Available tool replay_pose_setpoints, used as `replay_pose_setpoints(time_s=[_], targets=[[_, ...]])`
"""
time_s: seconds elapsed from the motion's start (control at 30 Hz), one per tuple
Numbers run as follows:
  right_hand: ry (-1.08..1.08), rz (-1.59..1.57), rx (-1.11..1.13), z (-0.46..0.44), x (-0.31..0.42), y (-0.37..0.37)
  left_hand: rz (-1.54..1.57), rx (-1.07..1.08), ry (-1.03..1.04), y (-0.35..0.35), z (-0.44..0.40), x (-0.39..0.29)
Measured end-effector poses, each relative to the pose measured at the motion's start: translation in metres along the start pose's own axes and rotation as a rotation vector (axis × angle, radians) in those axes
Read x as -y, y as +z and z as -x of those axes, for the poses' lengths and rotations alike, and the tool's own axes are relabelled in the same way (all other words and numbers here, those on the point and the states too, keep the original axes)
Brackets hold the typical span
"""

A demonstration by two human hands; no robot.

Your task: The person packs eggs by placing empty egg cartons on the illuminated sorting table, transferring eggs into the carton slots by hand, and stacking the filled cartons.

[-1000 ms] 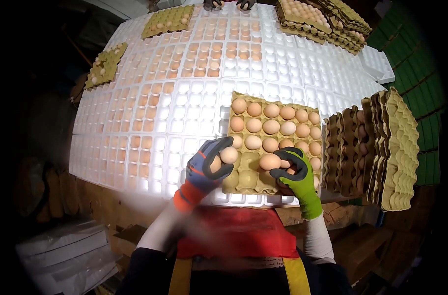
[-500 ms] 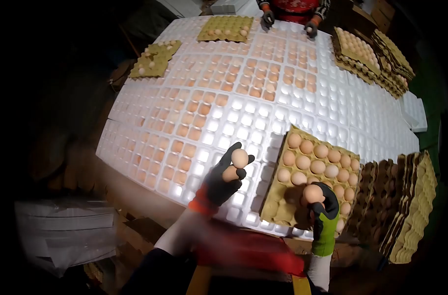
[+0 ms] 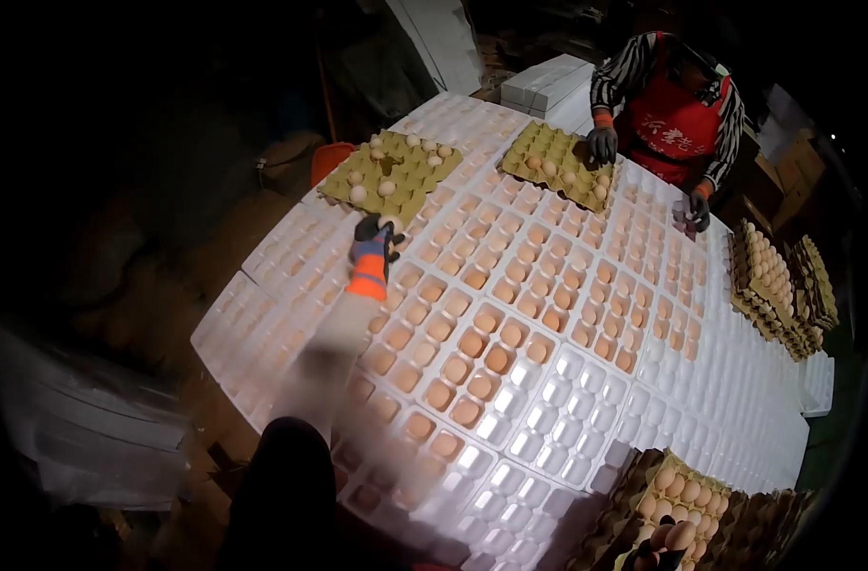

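My left hand [image 3: 375, 240], in a dark glove with an orange cuff, reaches to the near edge of a pulp egg tray [image 3: 420, 181] with several pale eggs in it. An egg [image 3: 392, 225] shows at its fingertips; whether a second one is in the hand I cannot tell. At the bottom right my right hand [image 3: 651, 556], partly cut off by the frame edge, holds a brown egg [image 3: 680, 535] over a fuller pulp tray [image 3: 617, 519]. Under the left arm lie white foam trays [image 3: 496, 428], their cells partly filled with brown eggs.
Across the table a person in a red apron [image 3: 670, 133] has gloved hands near another pulp tray [image 3: 553, 152]. Stacked egg trays [image 3: 772, 285] stand at the right edge. White foam boxes [image 3: 548, 86] are behind the table, and a wrapped white stack [image 3: 82, 419] is at left.
My left hand has moved far forward and left with its egg or eggs to the far-left pulp tray. The view has turned left, so the right hand and its tray sit lower in frame.
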State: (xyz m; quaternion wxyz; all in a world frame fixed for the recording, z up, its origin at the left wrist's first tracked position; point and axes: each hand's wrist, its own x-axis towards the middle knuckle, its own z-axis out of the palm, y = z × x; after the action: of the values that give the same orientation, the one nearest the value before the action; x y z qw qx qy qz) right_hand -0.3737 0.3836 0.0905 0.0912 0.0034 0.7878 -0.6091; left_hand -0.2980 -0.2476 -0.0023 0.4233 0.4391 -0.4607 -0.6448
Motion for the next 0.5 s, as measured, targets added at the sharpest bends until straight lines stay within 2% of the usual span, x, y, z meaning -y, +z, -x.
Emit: replay_pose_setpoints(time_s=[0.07,0.1,0.13,0.17,0.2,0.27,0.3,0.33,0.4,0.43,0.47,0.5], targets=[[0.004,0.02,-0.032,-0.003,-0.001,0.01,0.009,-0.038,0.216,0.001,-0.083,0.027],[0.007,0.02,-0.051,-0.002,-0.002,0.012,-0.051,-0.068,0.211,-0.009,-0.132,0.046],[0.002,0.024,-0.064,-0.002,-0.003,0.015,-0.116,-0.103,0.203,-0.008,-0.135,0.04],[0.001,0.024,-0.08,-0.001,-0.003,0.015,0.048,-0.114,0.132,-0.002,-0.13,0.043],[-0.005,0.027,-0.094,0.001,-0.004,0.014,0.204,-0.129,0.059,0.01,-0.092,0.014],[-0.019,0.017,-0.132,0.007,-0.007,0.005,0.16,-0.059,0.033,0.004,-0.056,0.011],[-0.032,0.008,-0.162,0.013,-0.008,-0.004,0.082,0.058,0.023,-0.003,-0.044,0.019],[-0.051,-0.007,-0.191,0.017,-0.007,-0.012,-0.018,0.086,-0.12,0.011,-0.004,0.007],[-0.072,-0.017,-0.265,0.04,0.005,-0.035,-0.099,0.471,-0.143,0.026,0.071,0.027],[-0.084,-0.054,-0.29,0.05,0.011,-0.045,-0.337,0.515,-0.095,0.052,0.124,0.033],[-0.104,-0.116,-0.3,0.054,0.015,-0.053,-0.25,0.842,-0.121,0.058,0.158,0.043],[-0.133,-0.186,-0.296,0.055,0.015,-0.06,-0.294,0.998,-0.038,0.079,0.216,0.037]])
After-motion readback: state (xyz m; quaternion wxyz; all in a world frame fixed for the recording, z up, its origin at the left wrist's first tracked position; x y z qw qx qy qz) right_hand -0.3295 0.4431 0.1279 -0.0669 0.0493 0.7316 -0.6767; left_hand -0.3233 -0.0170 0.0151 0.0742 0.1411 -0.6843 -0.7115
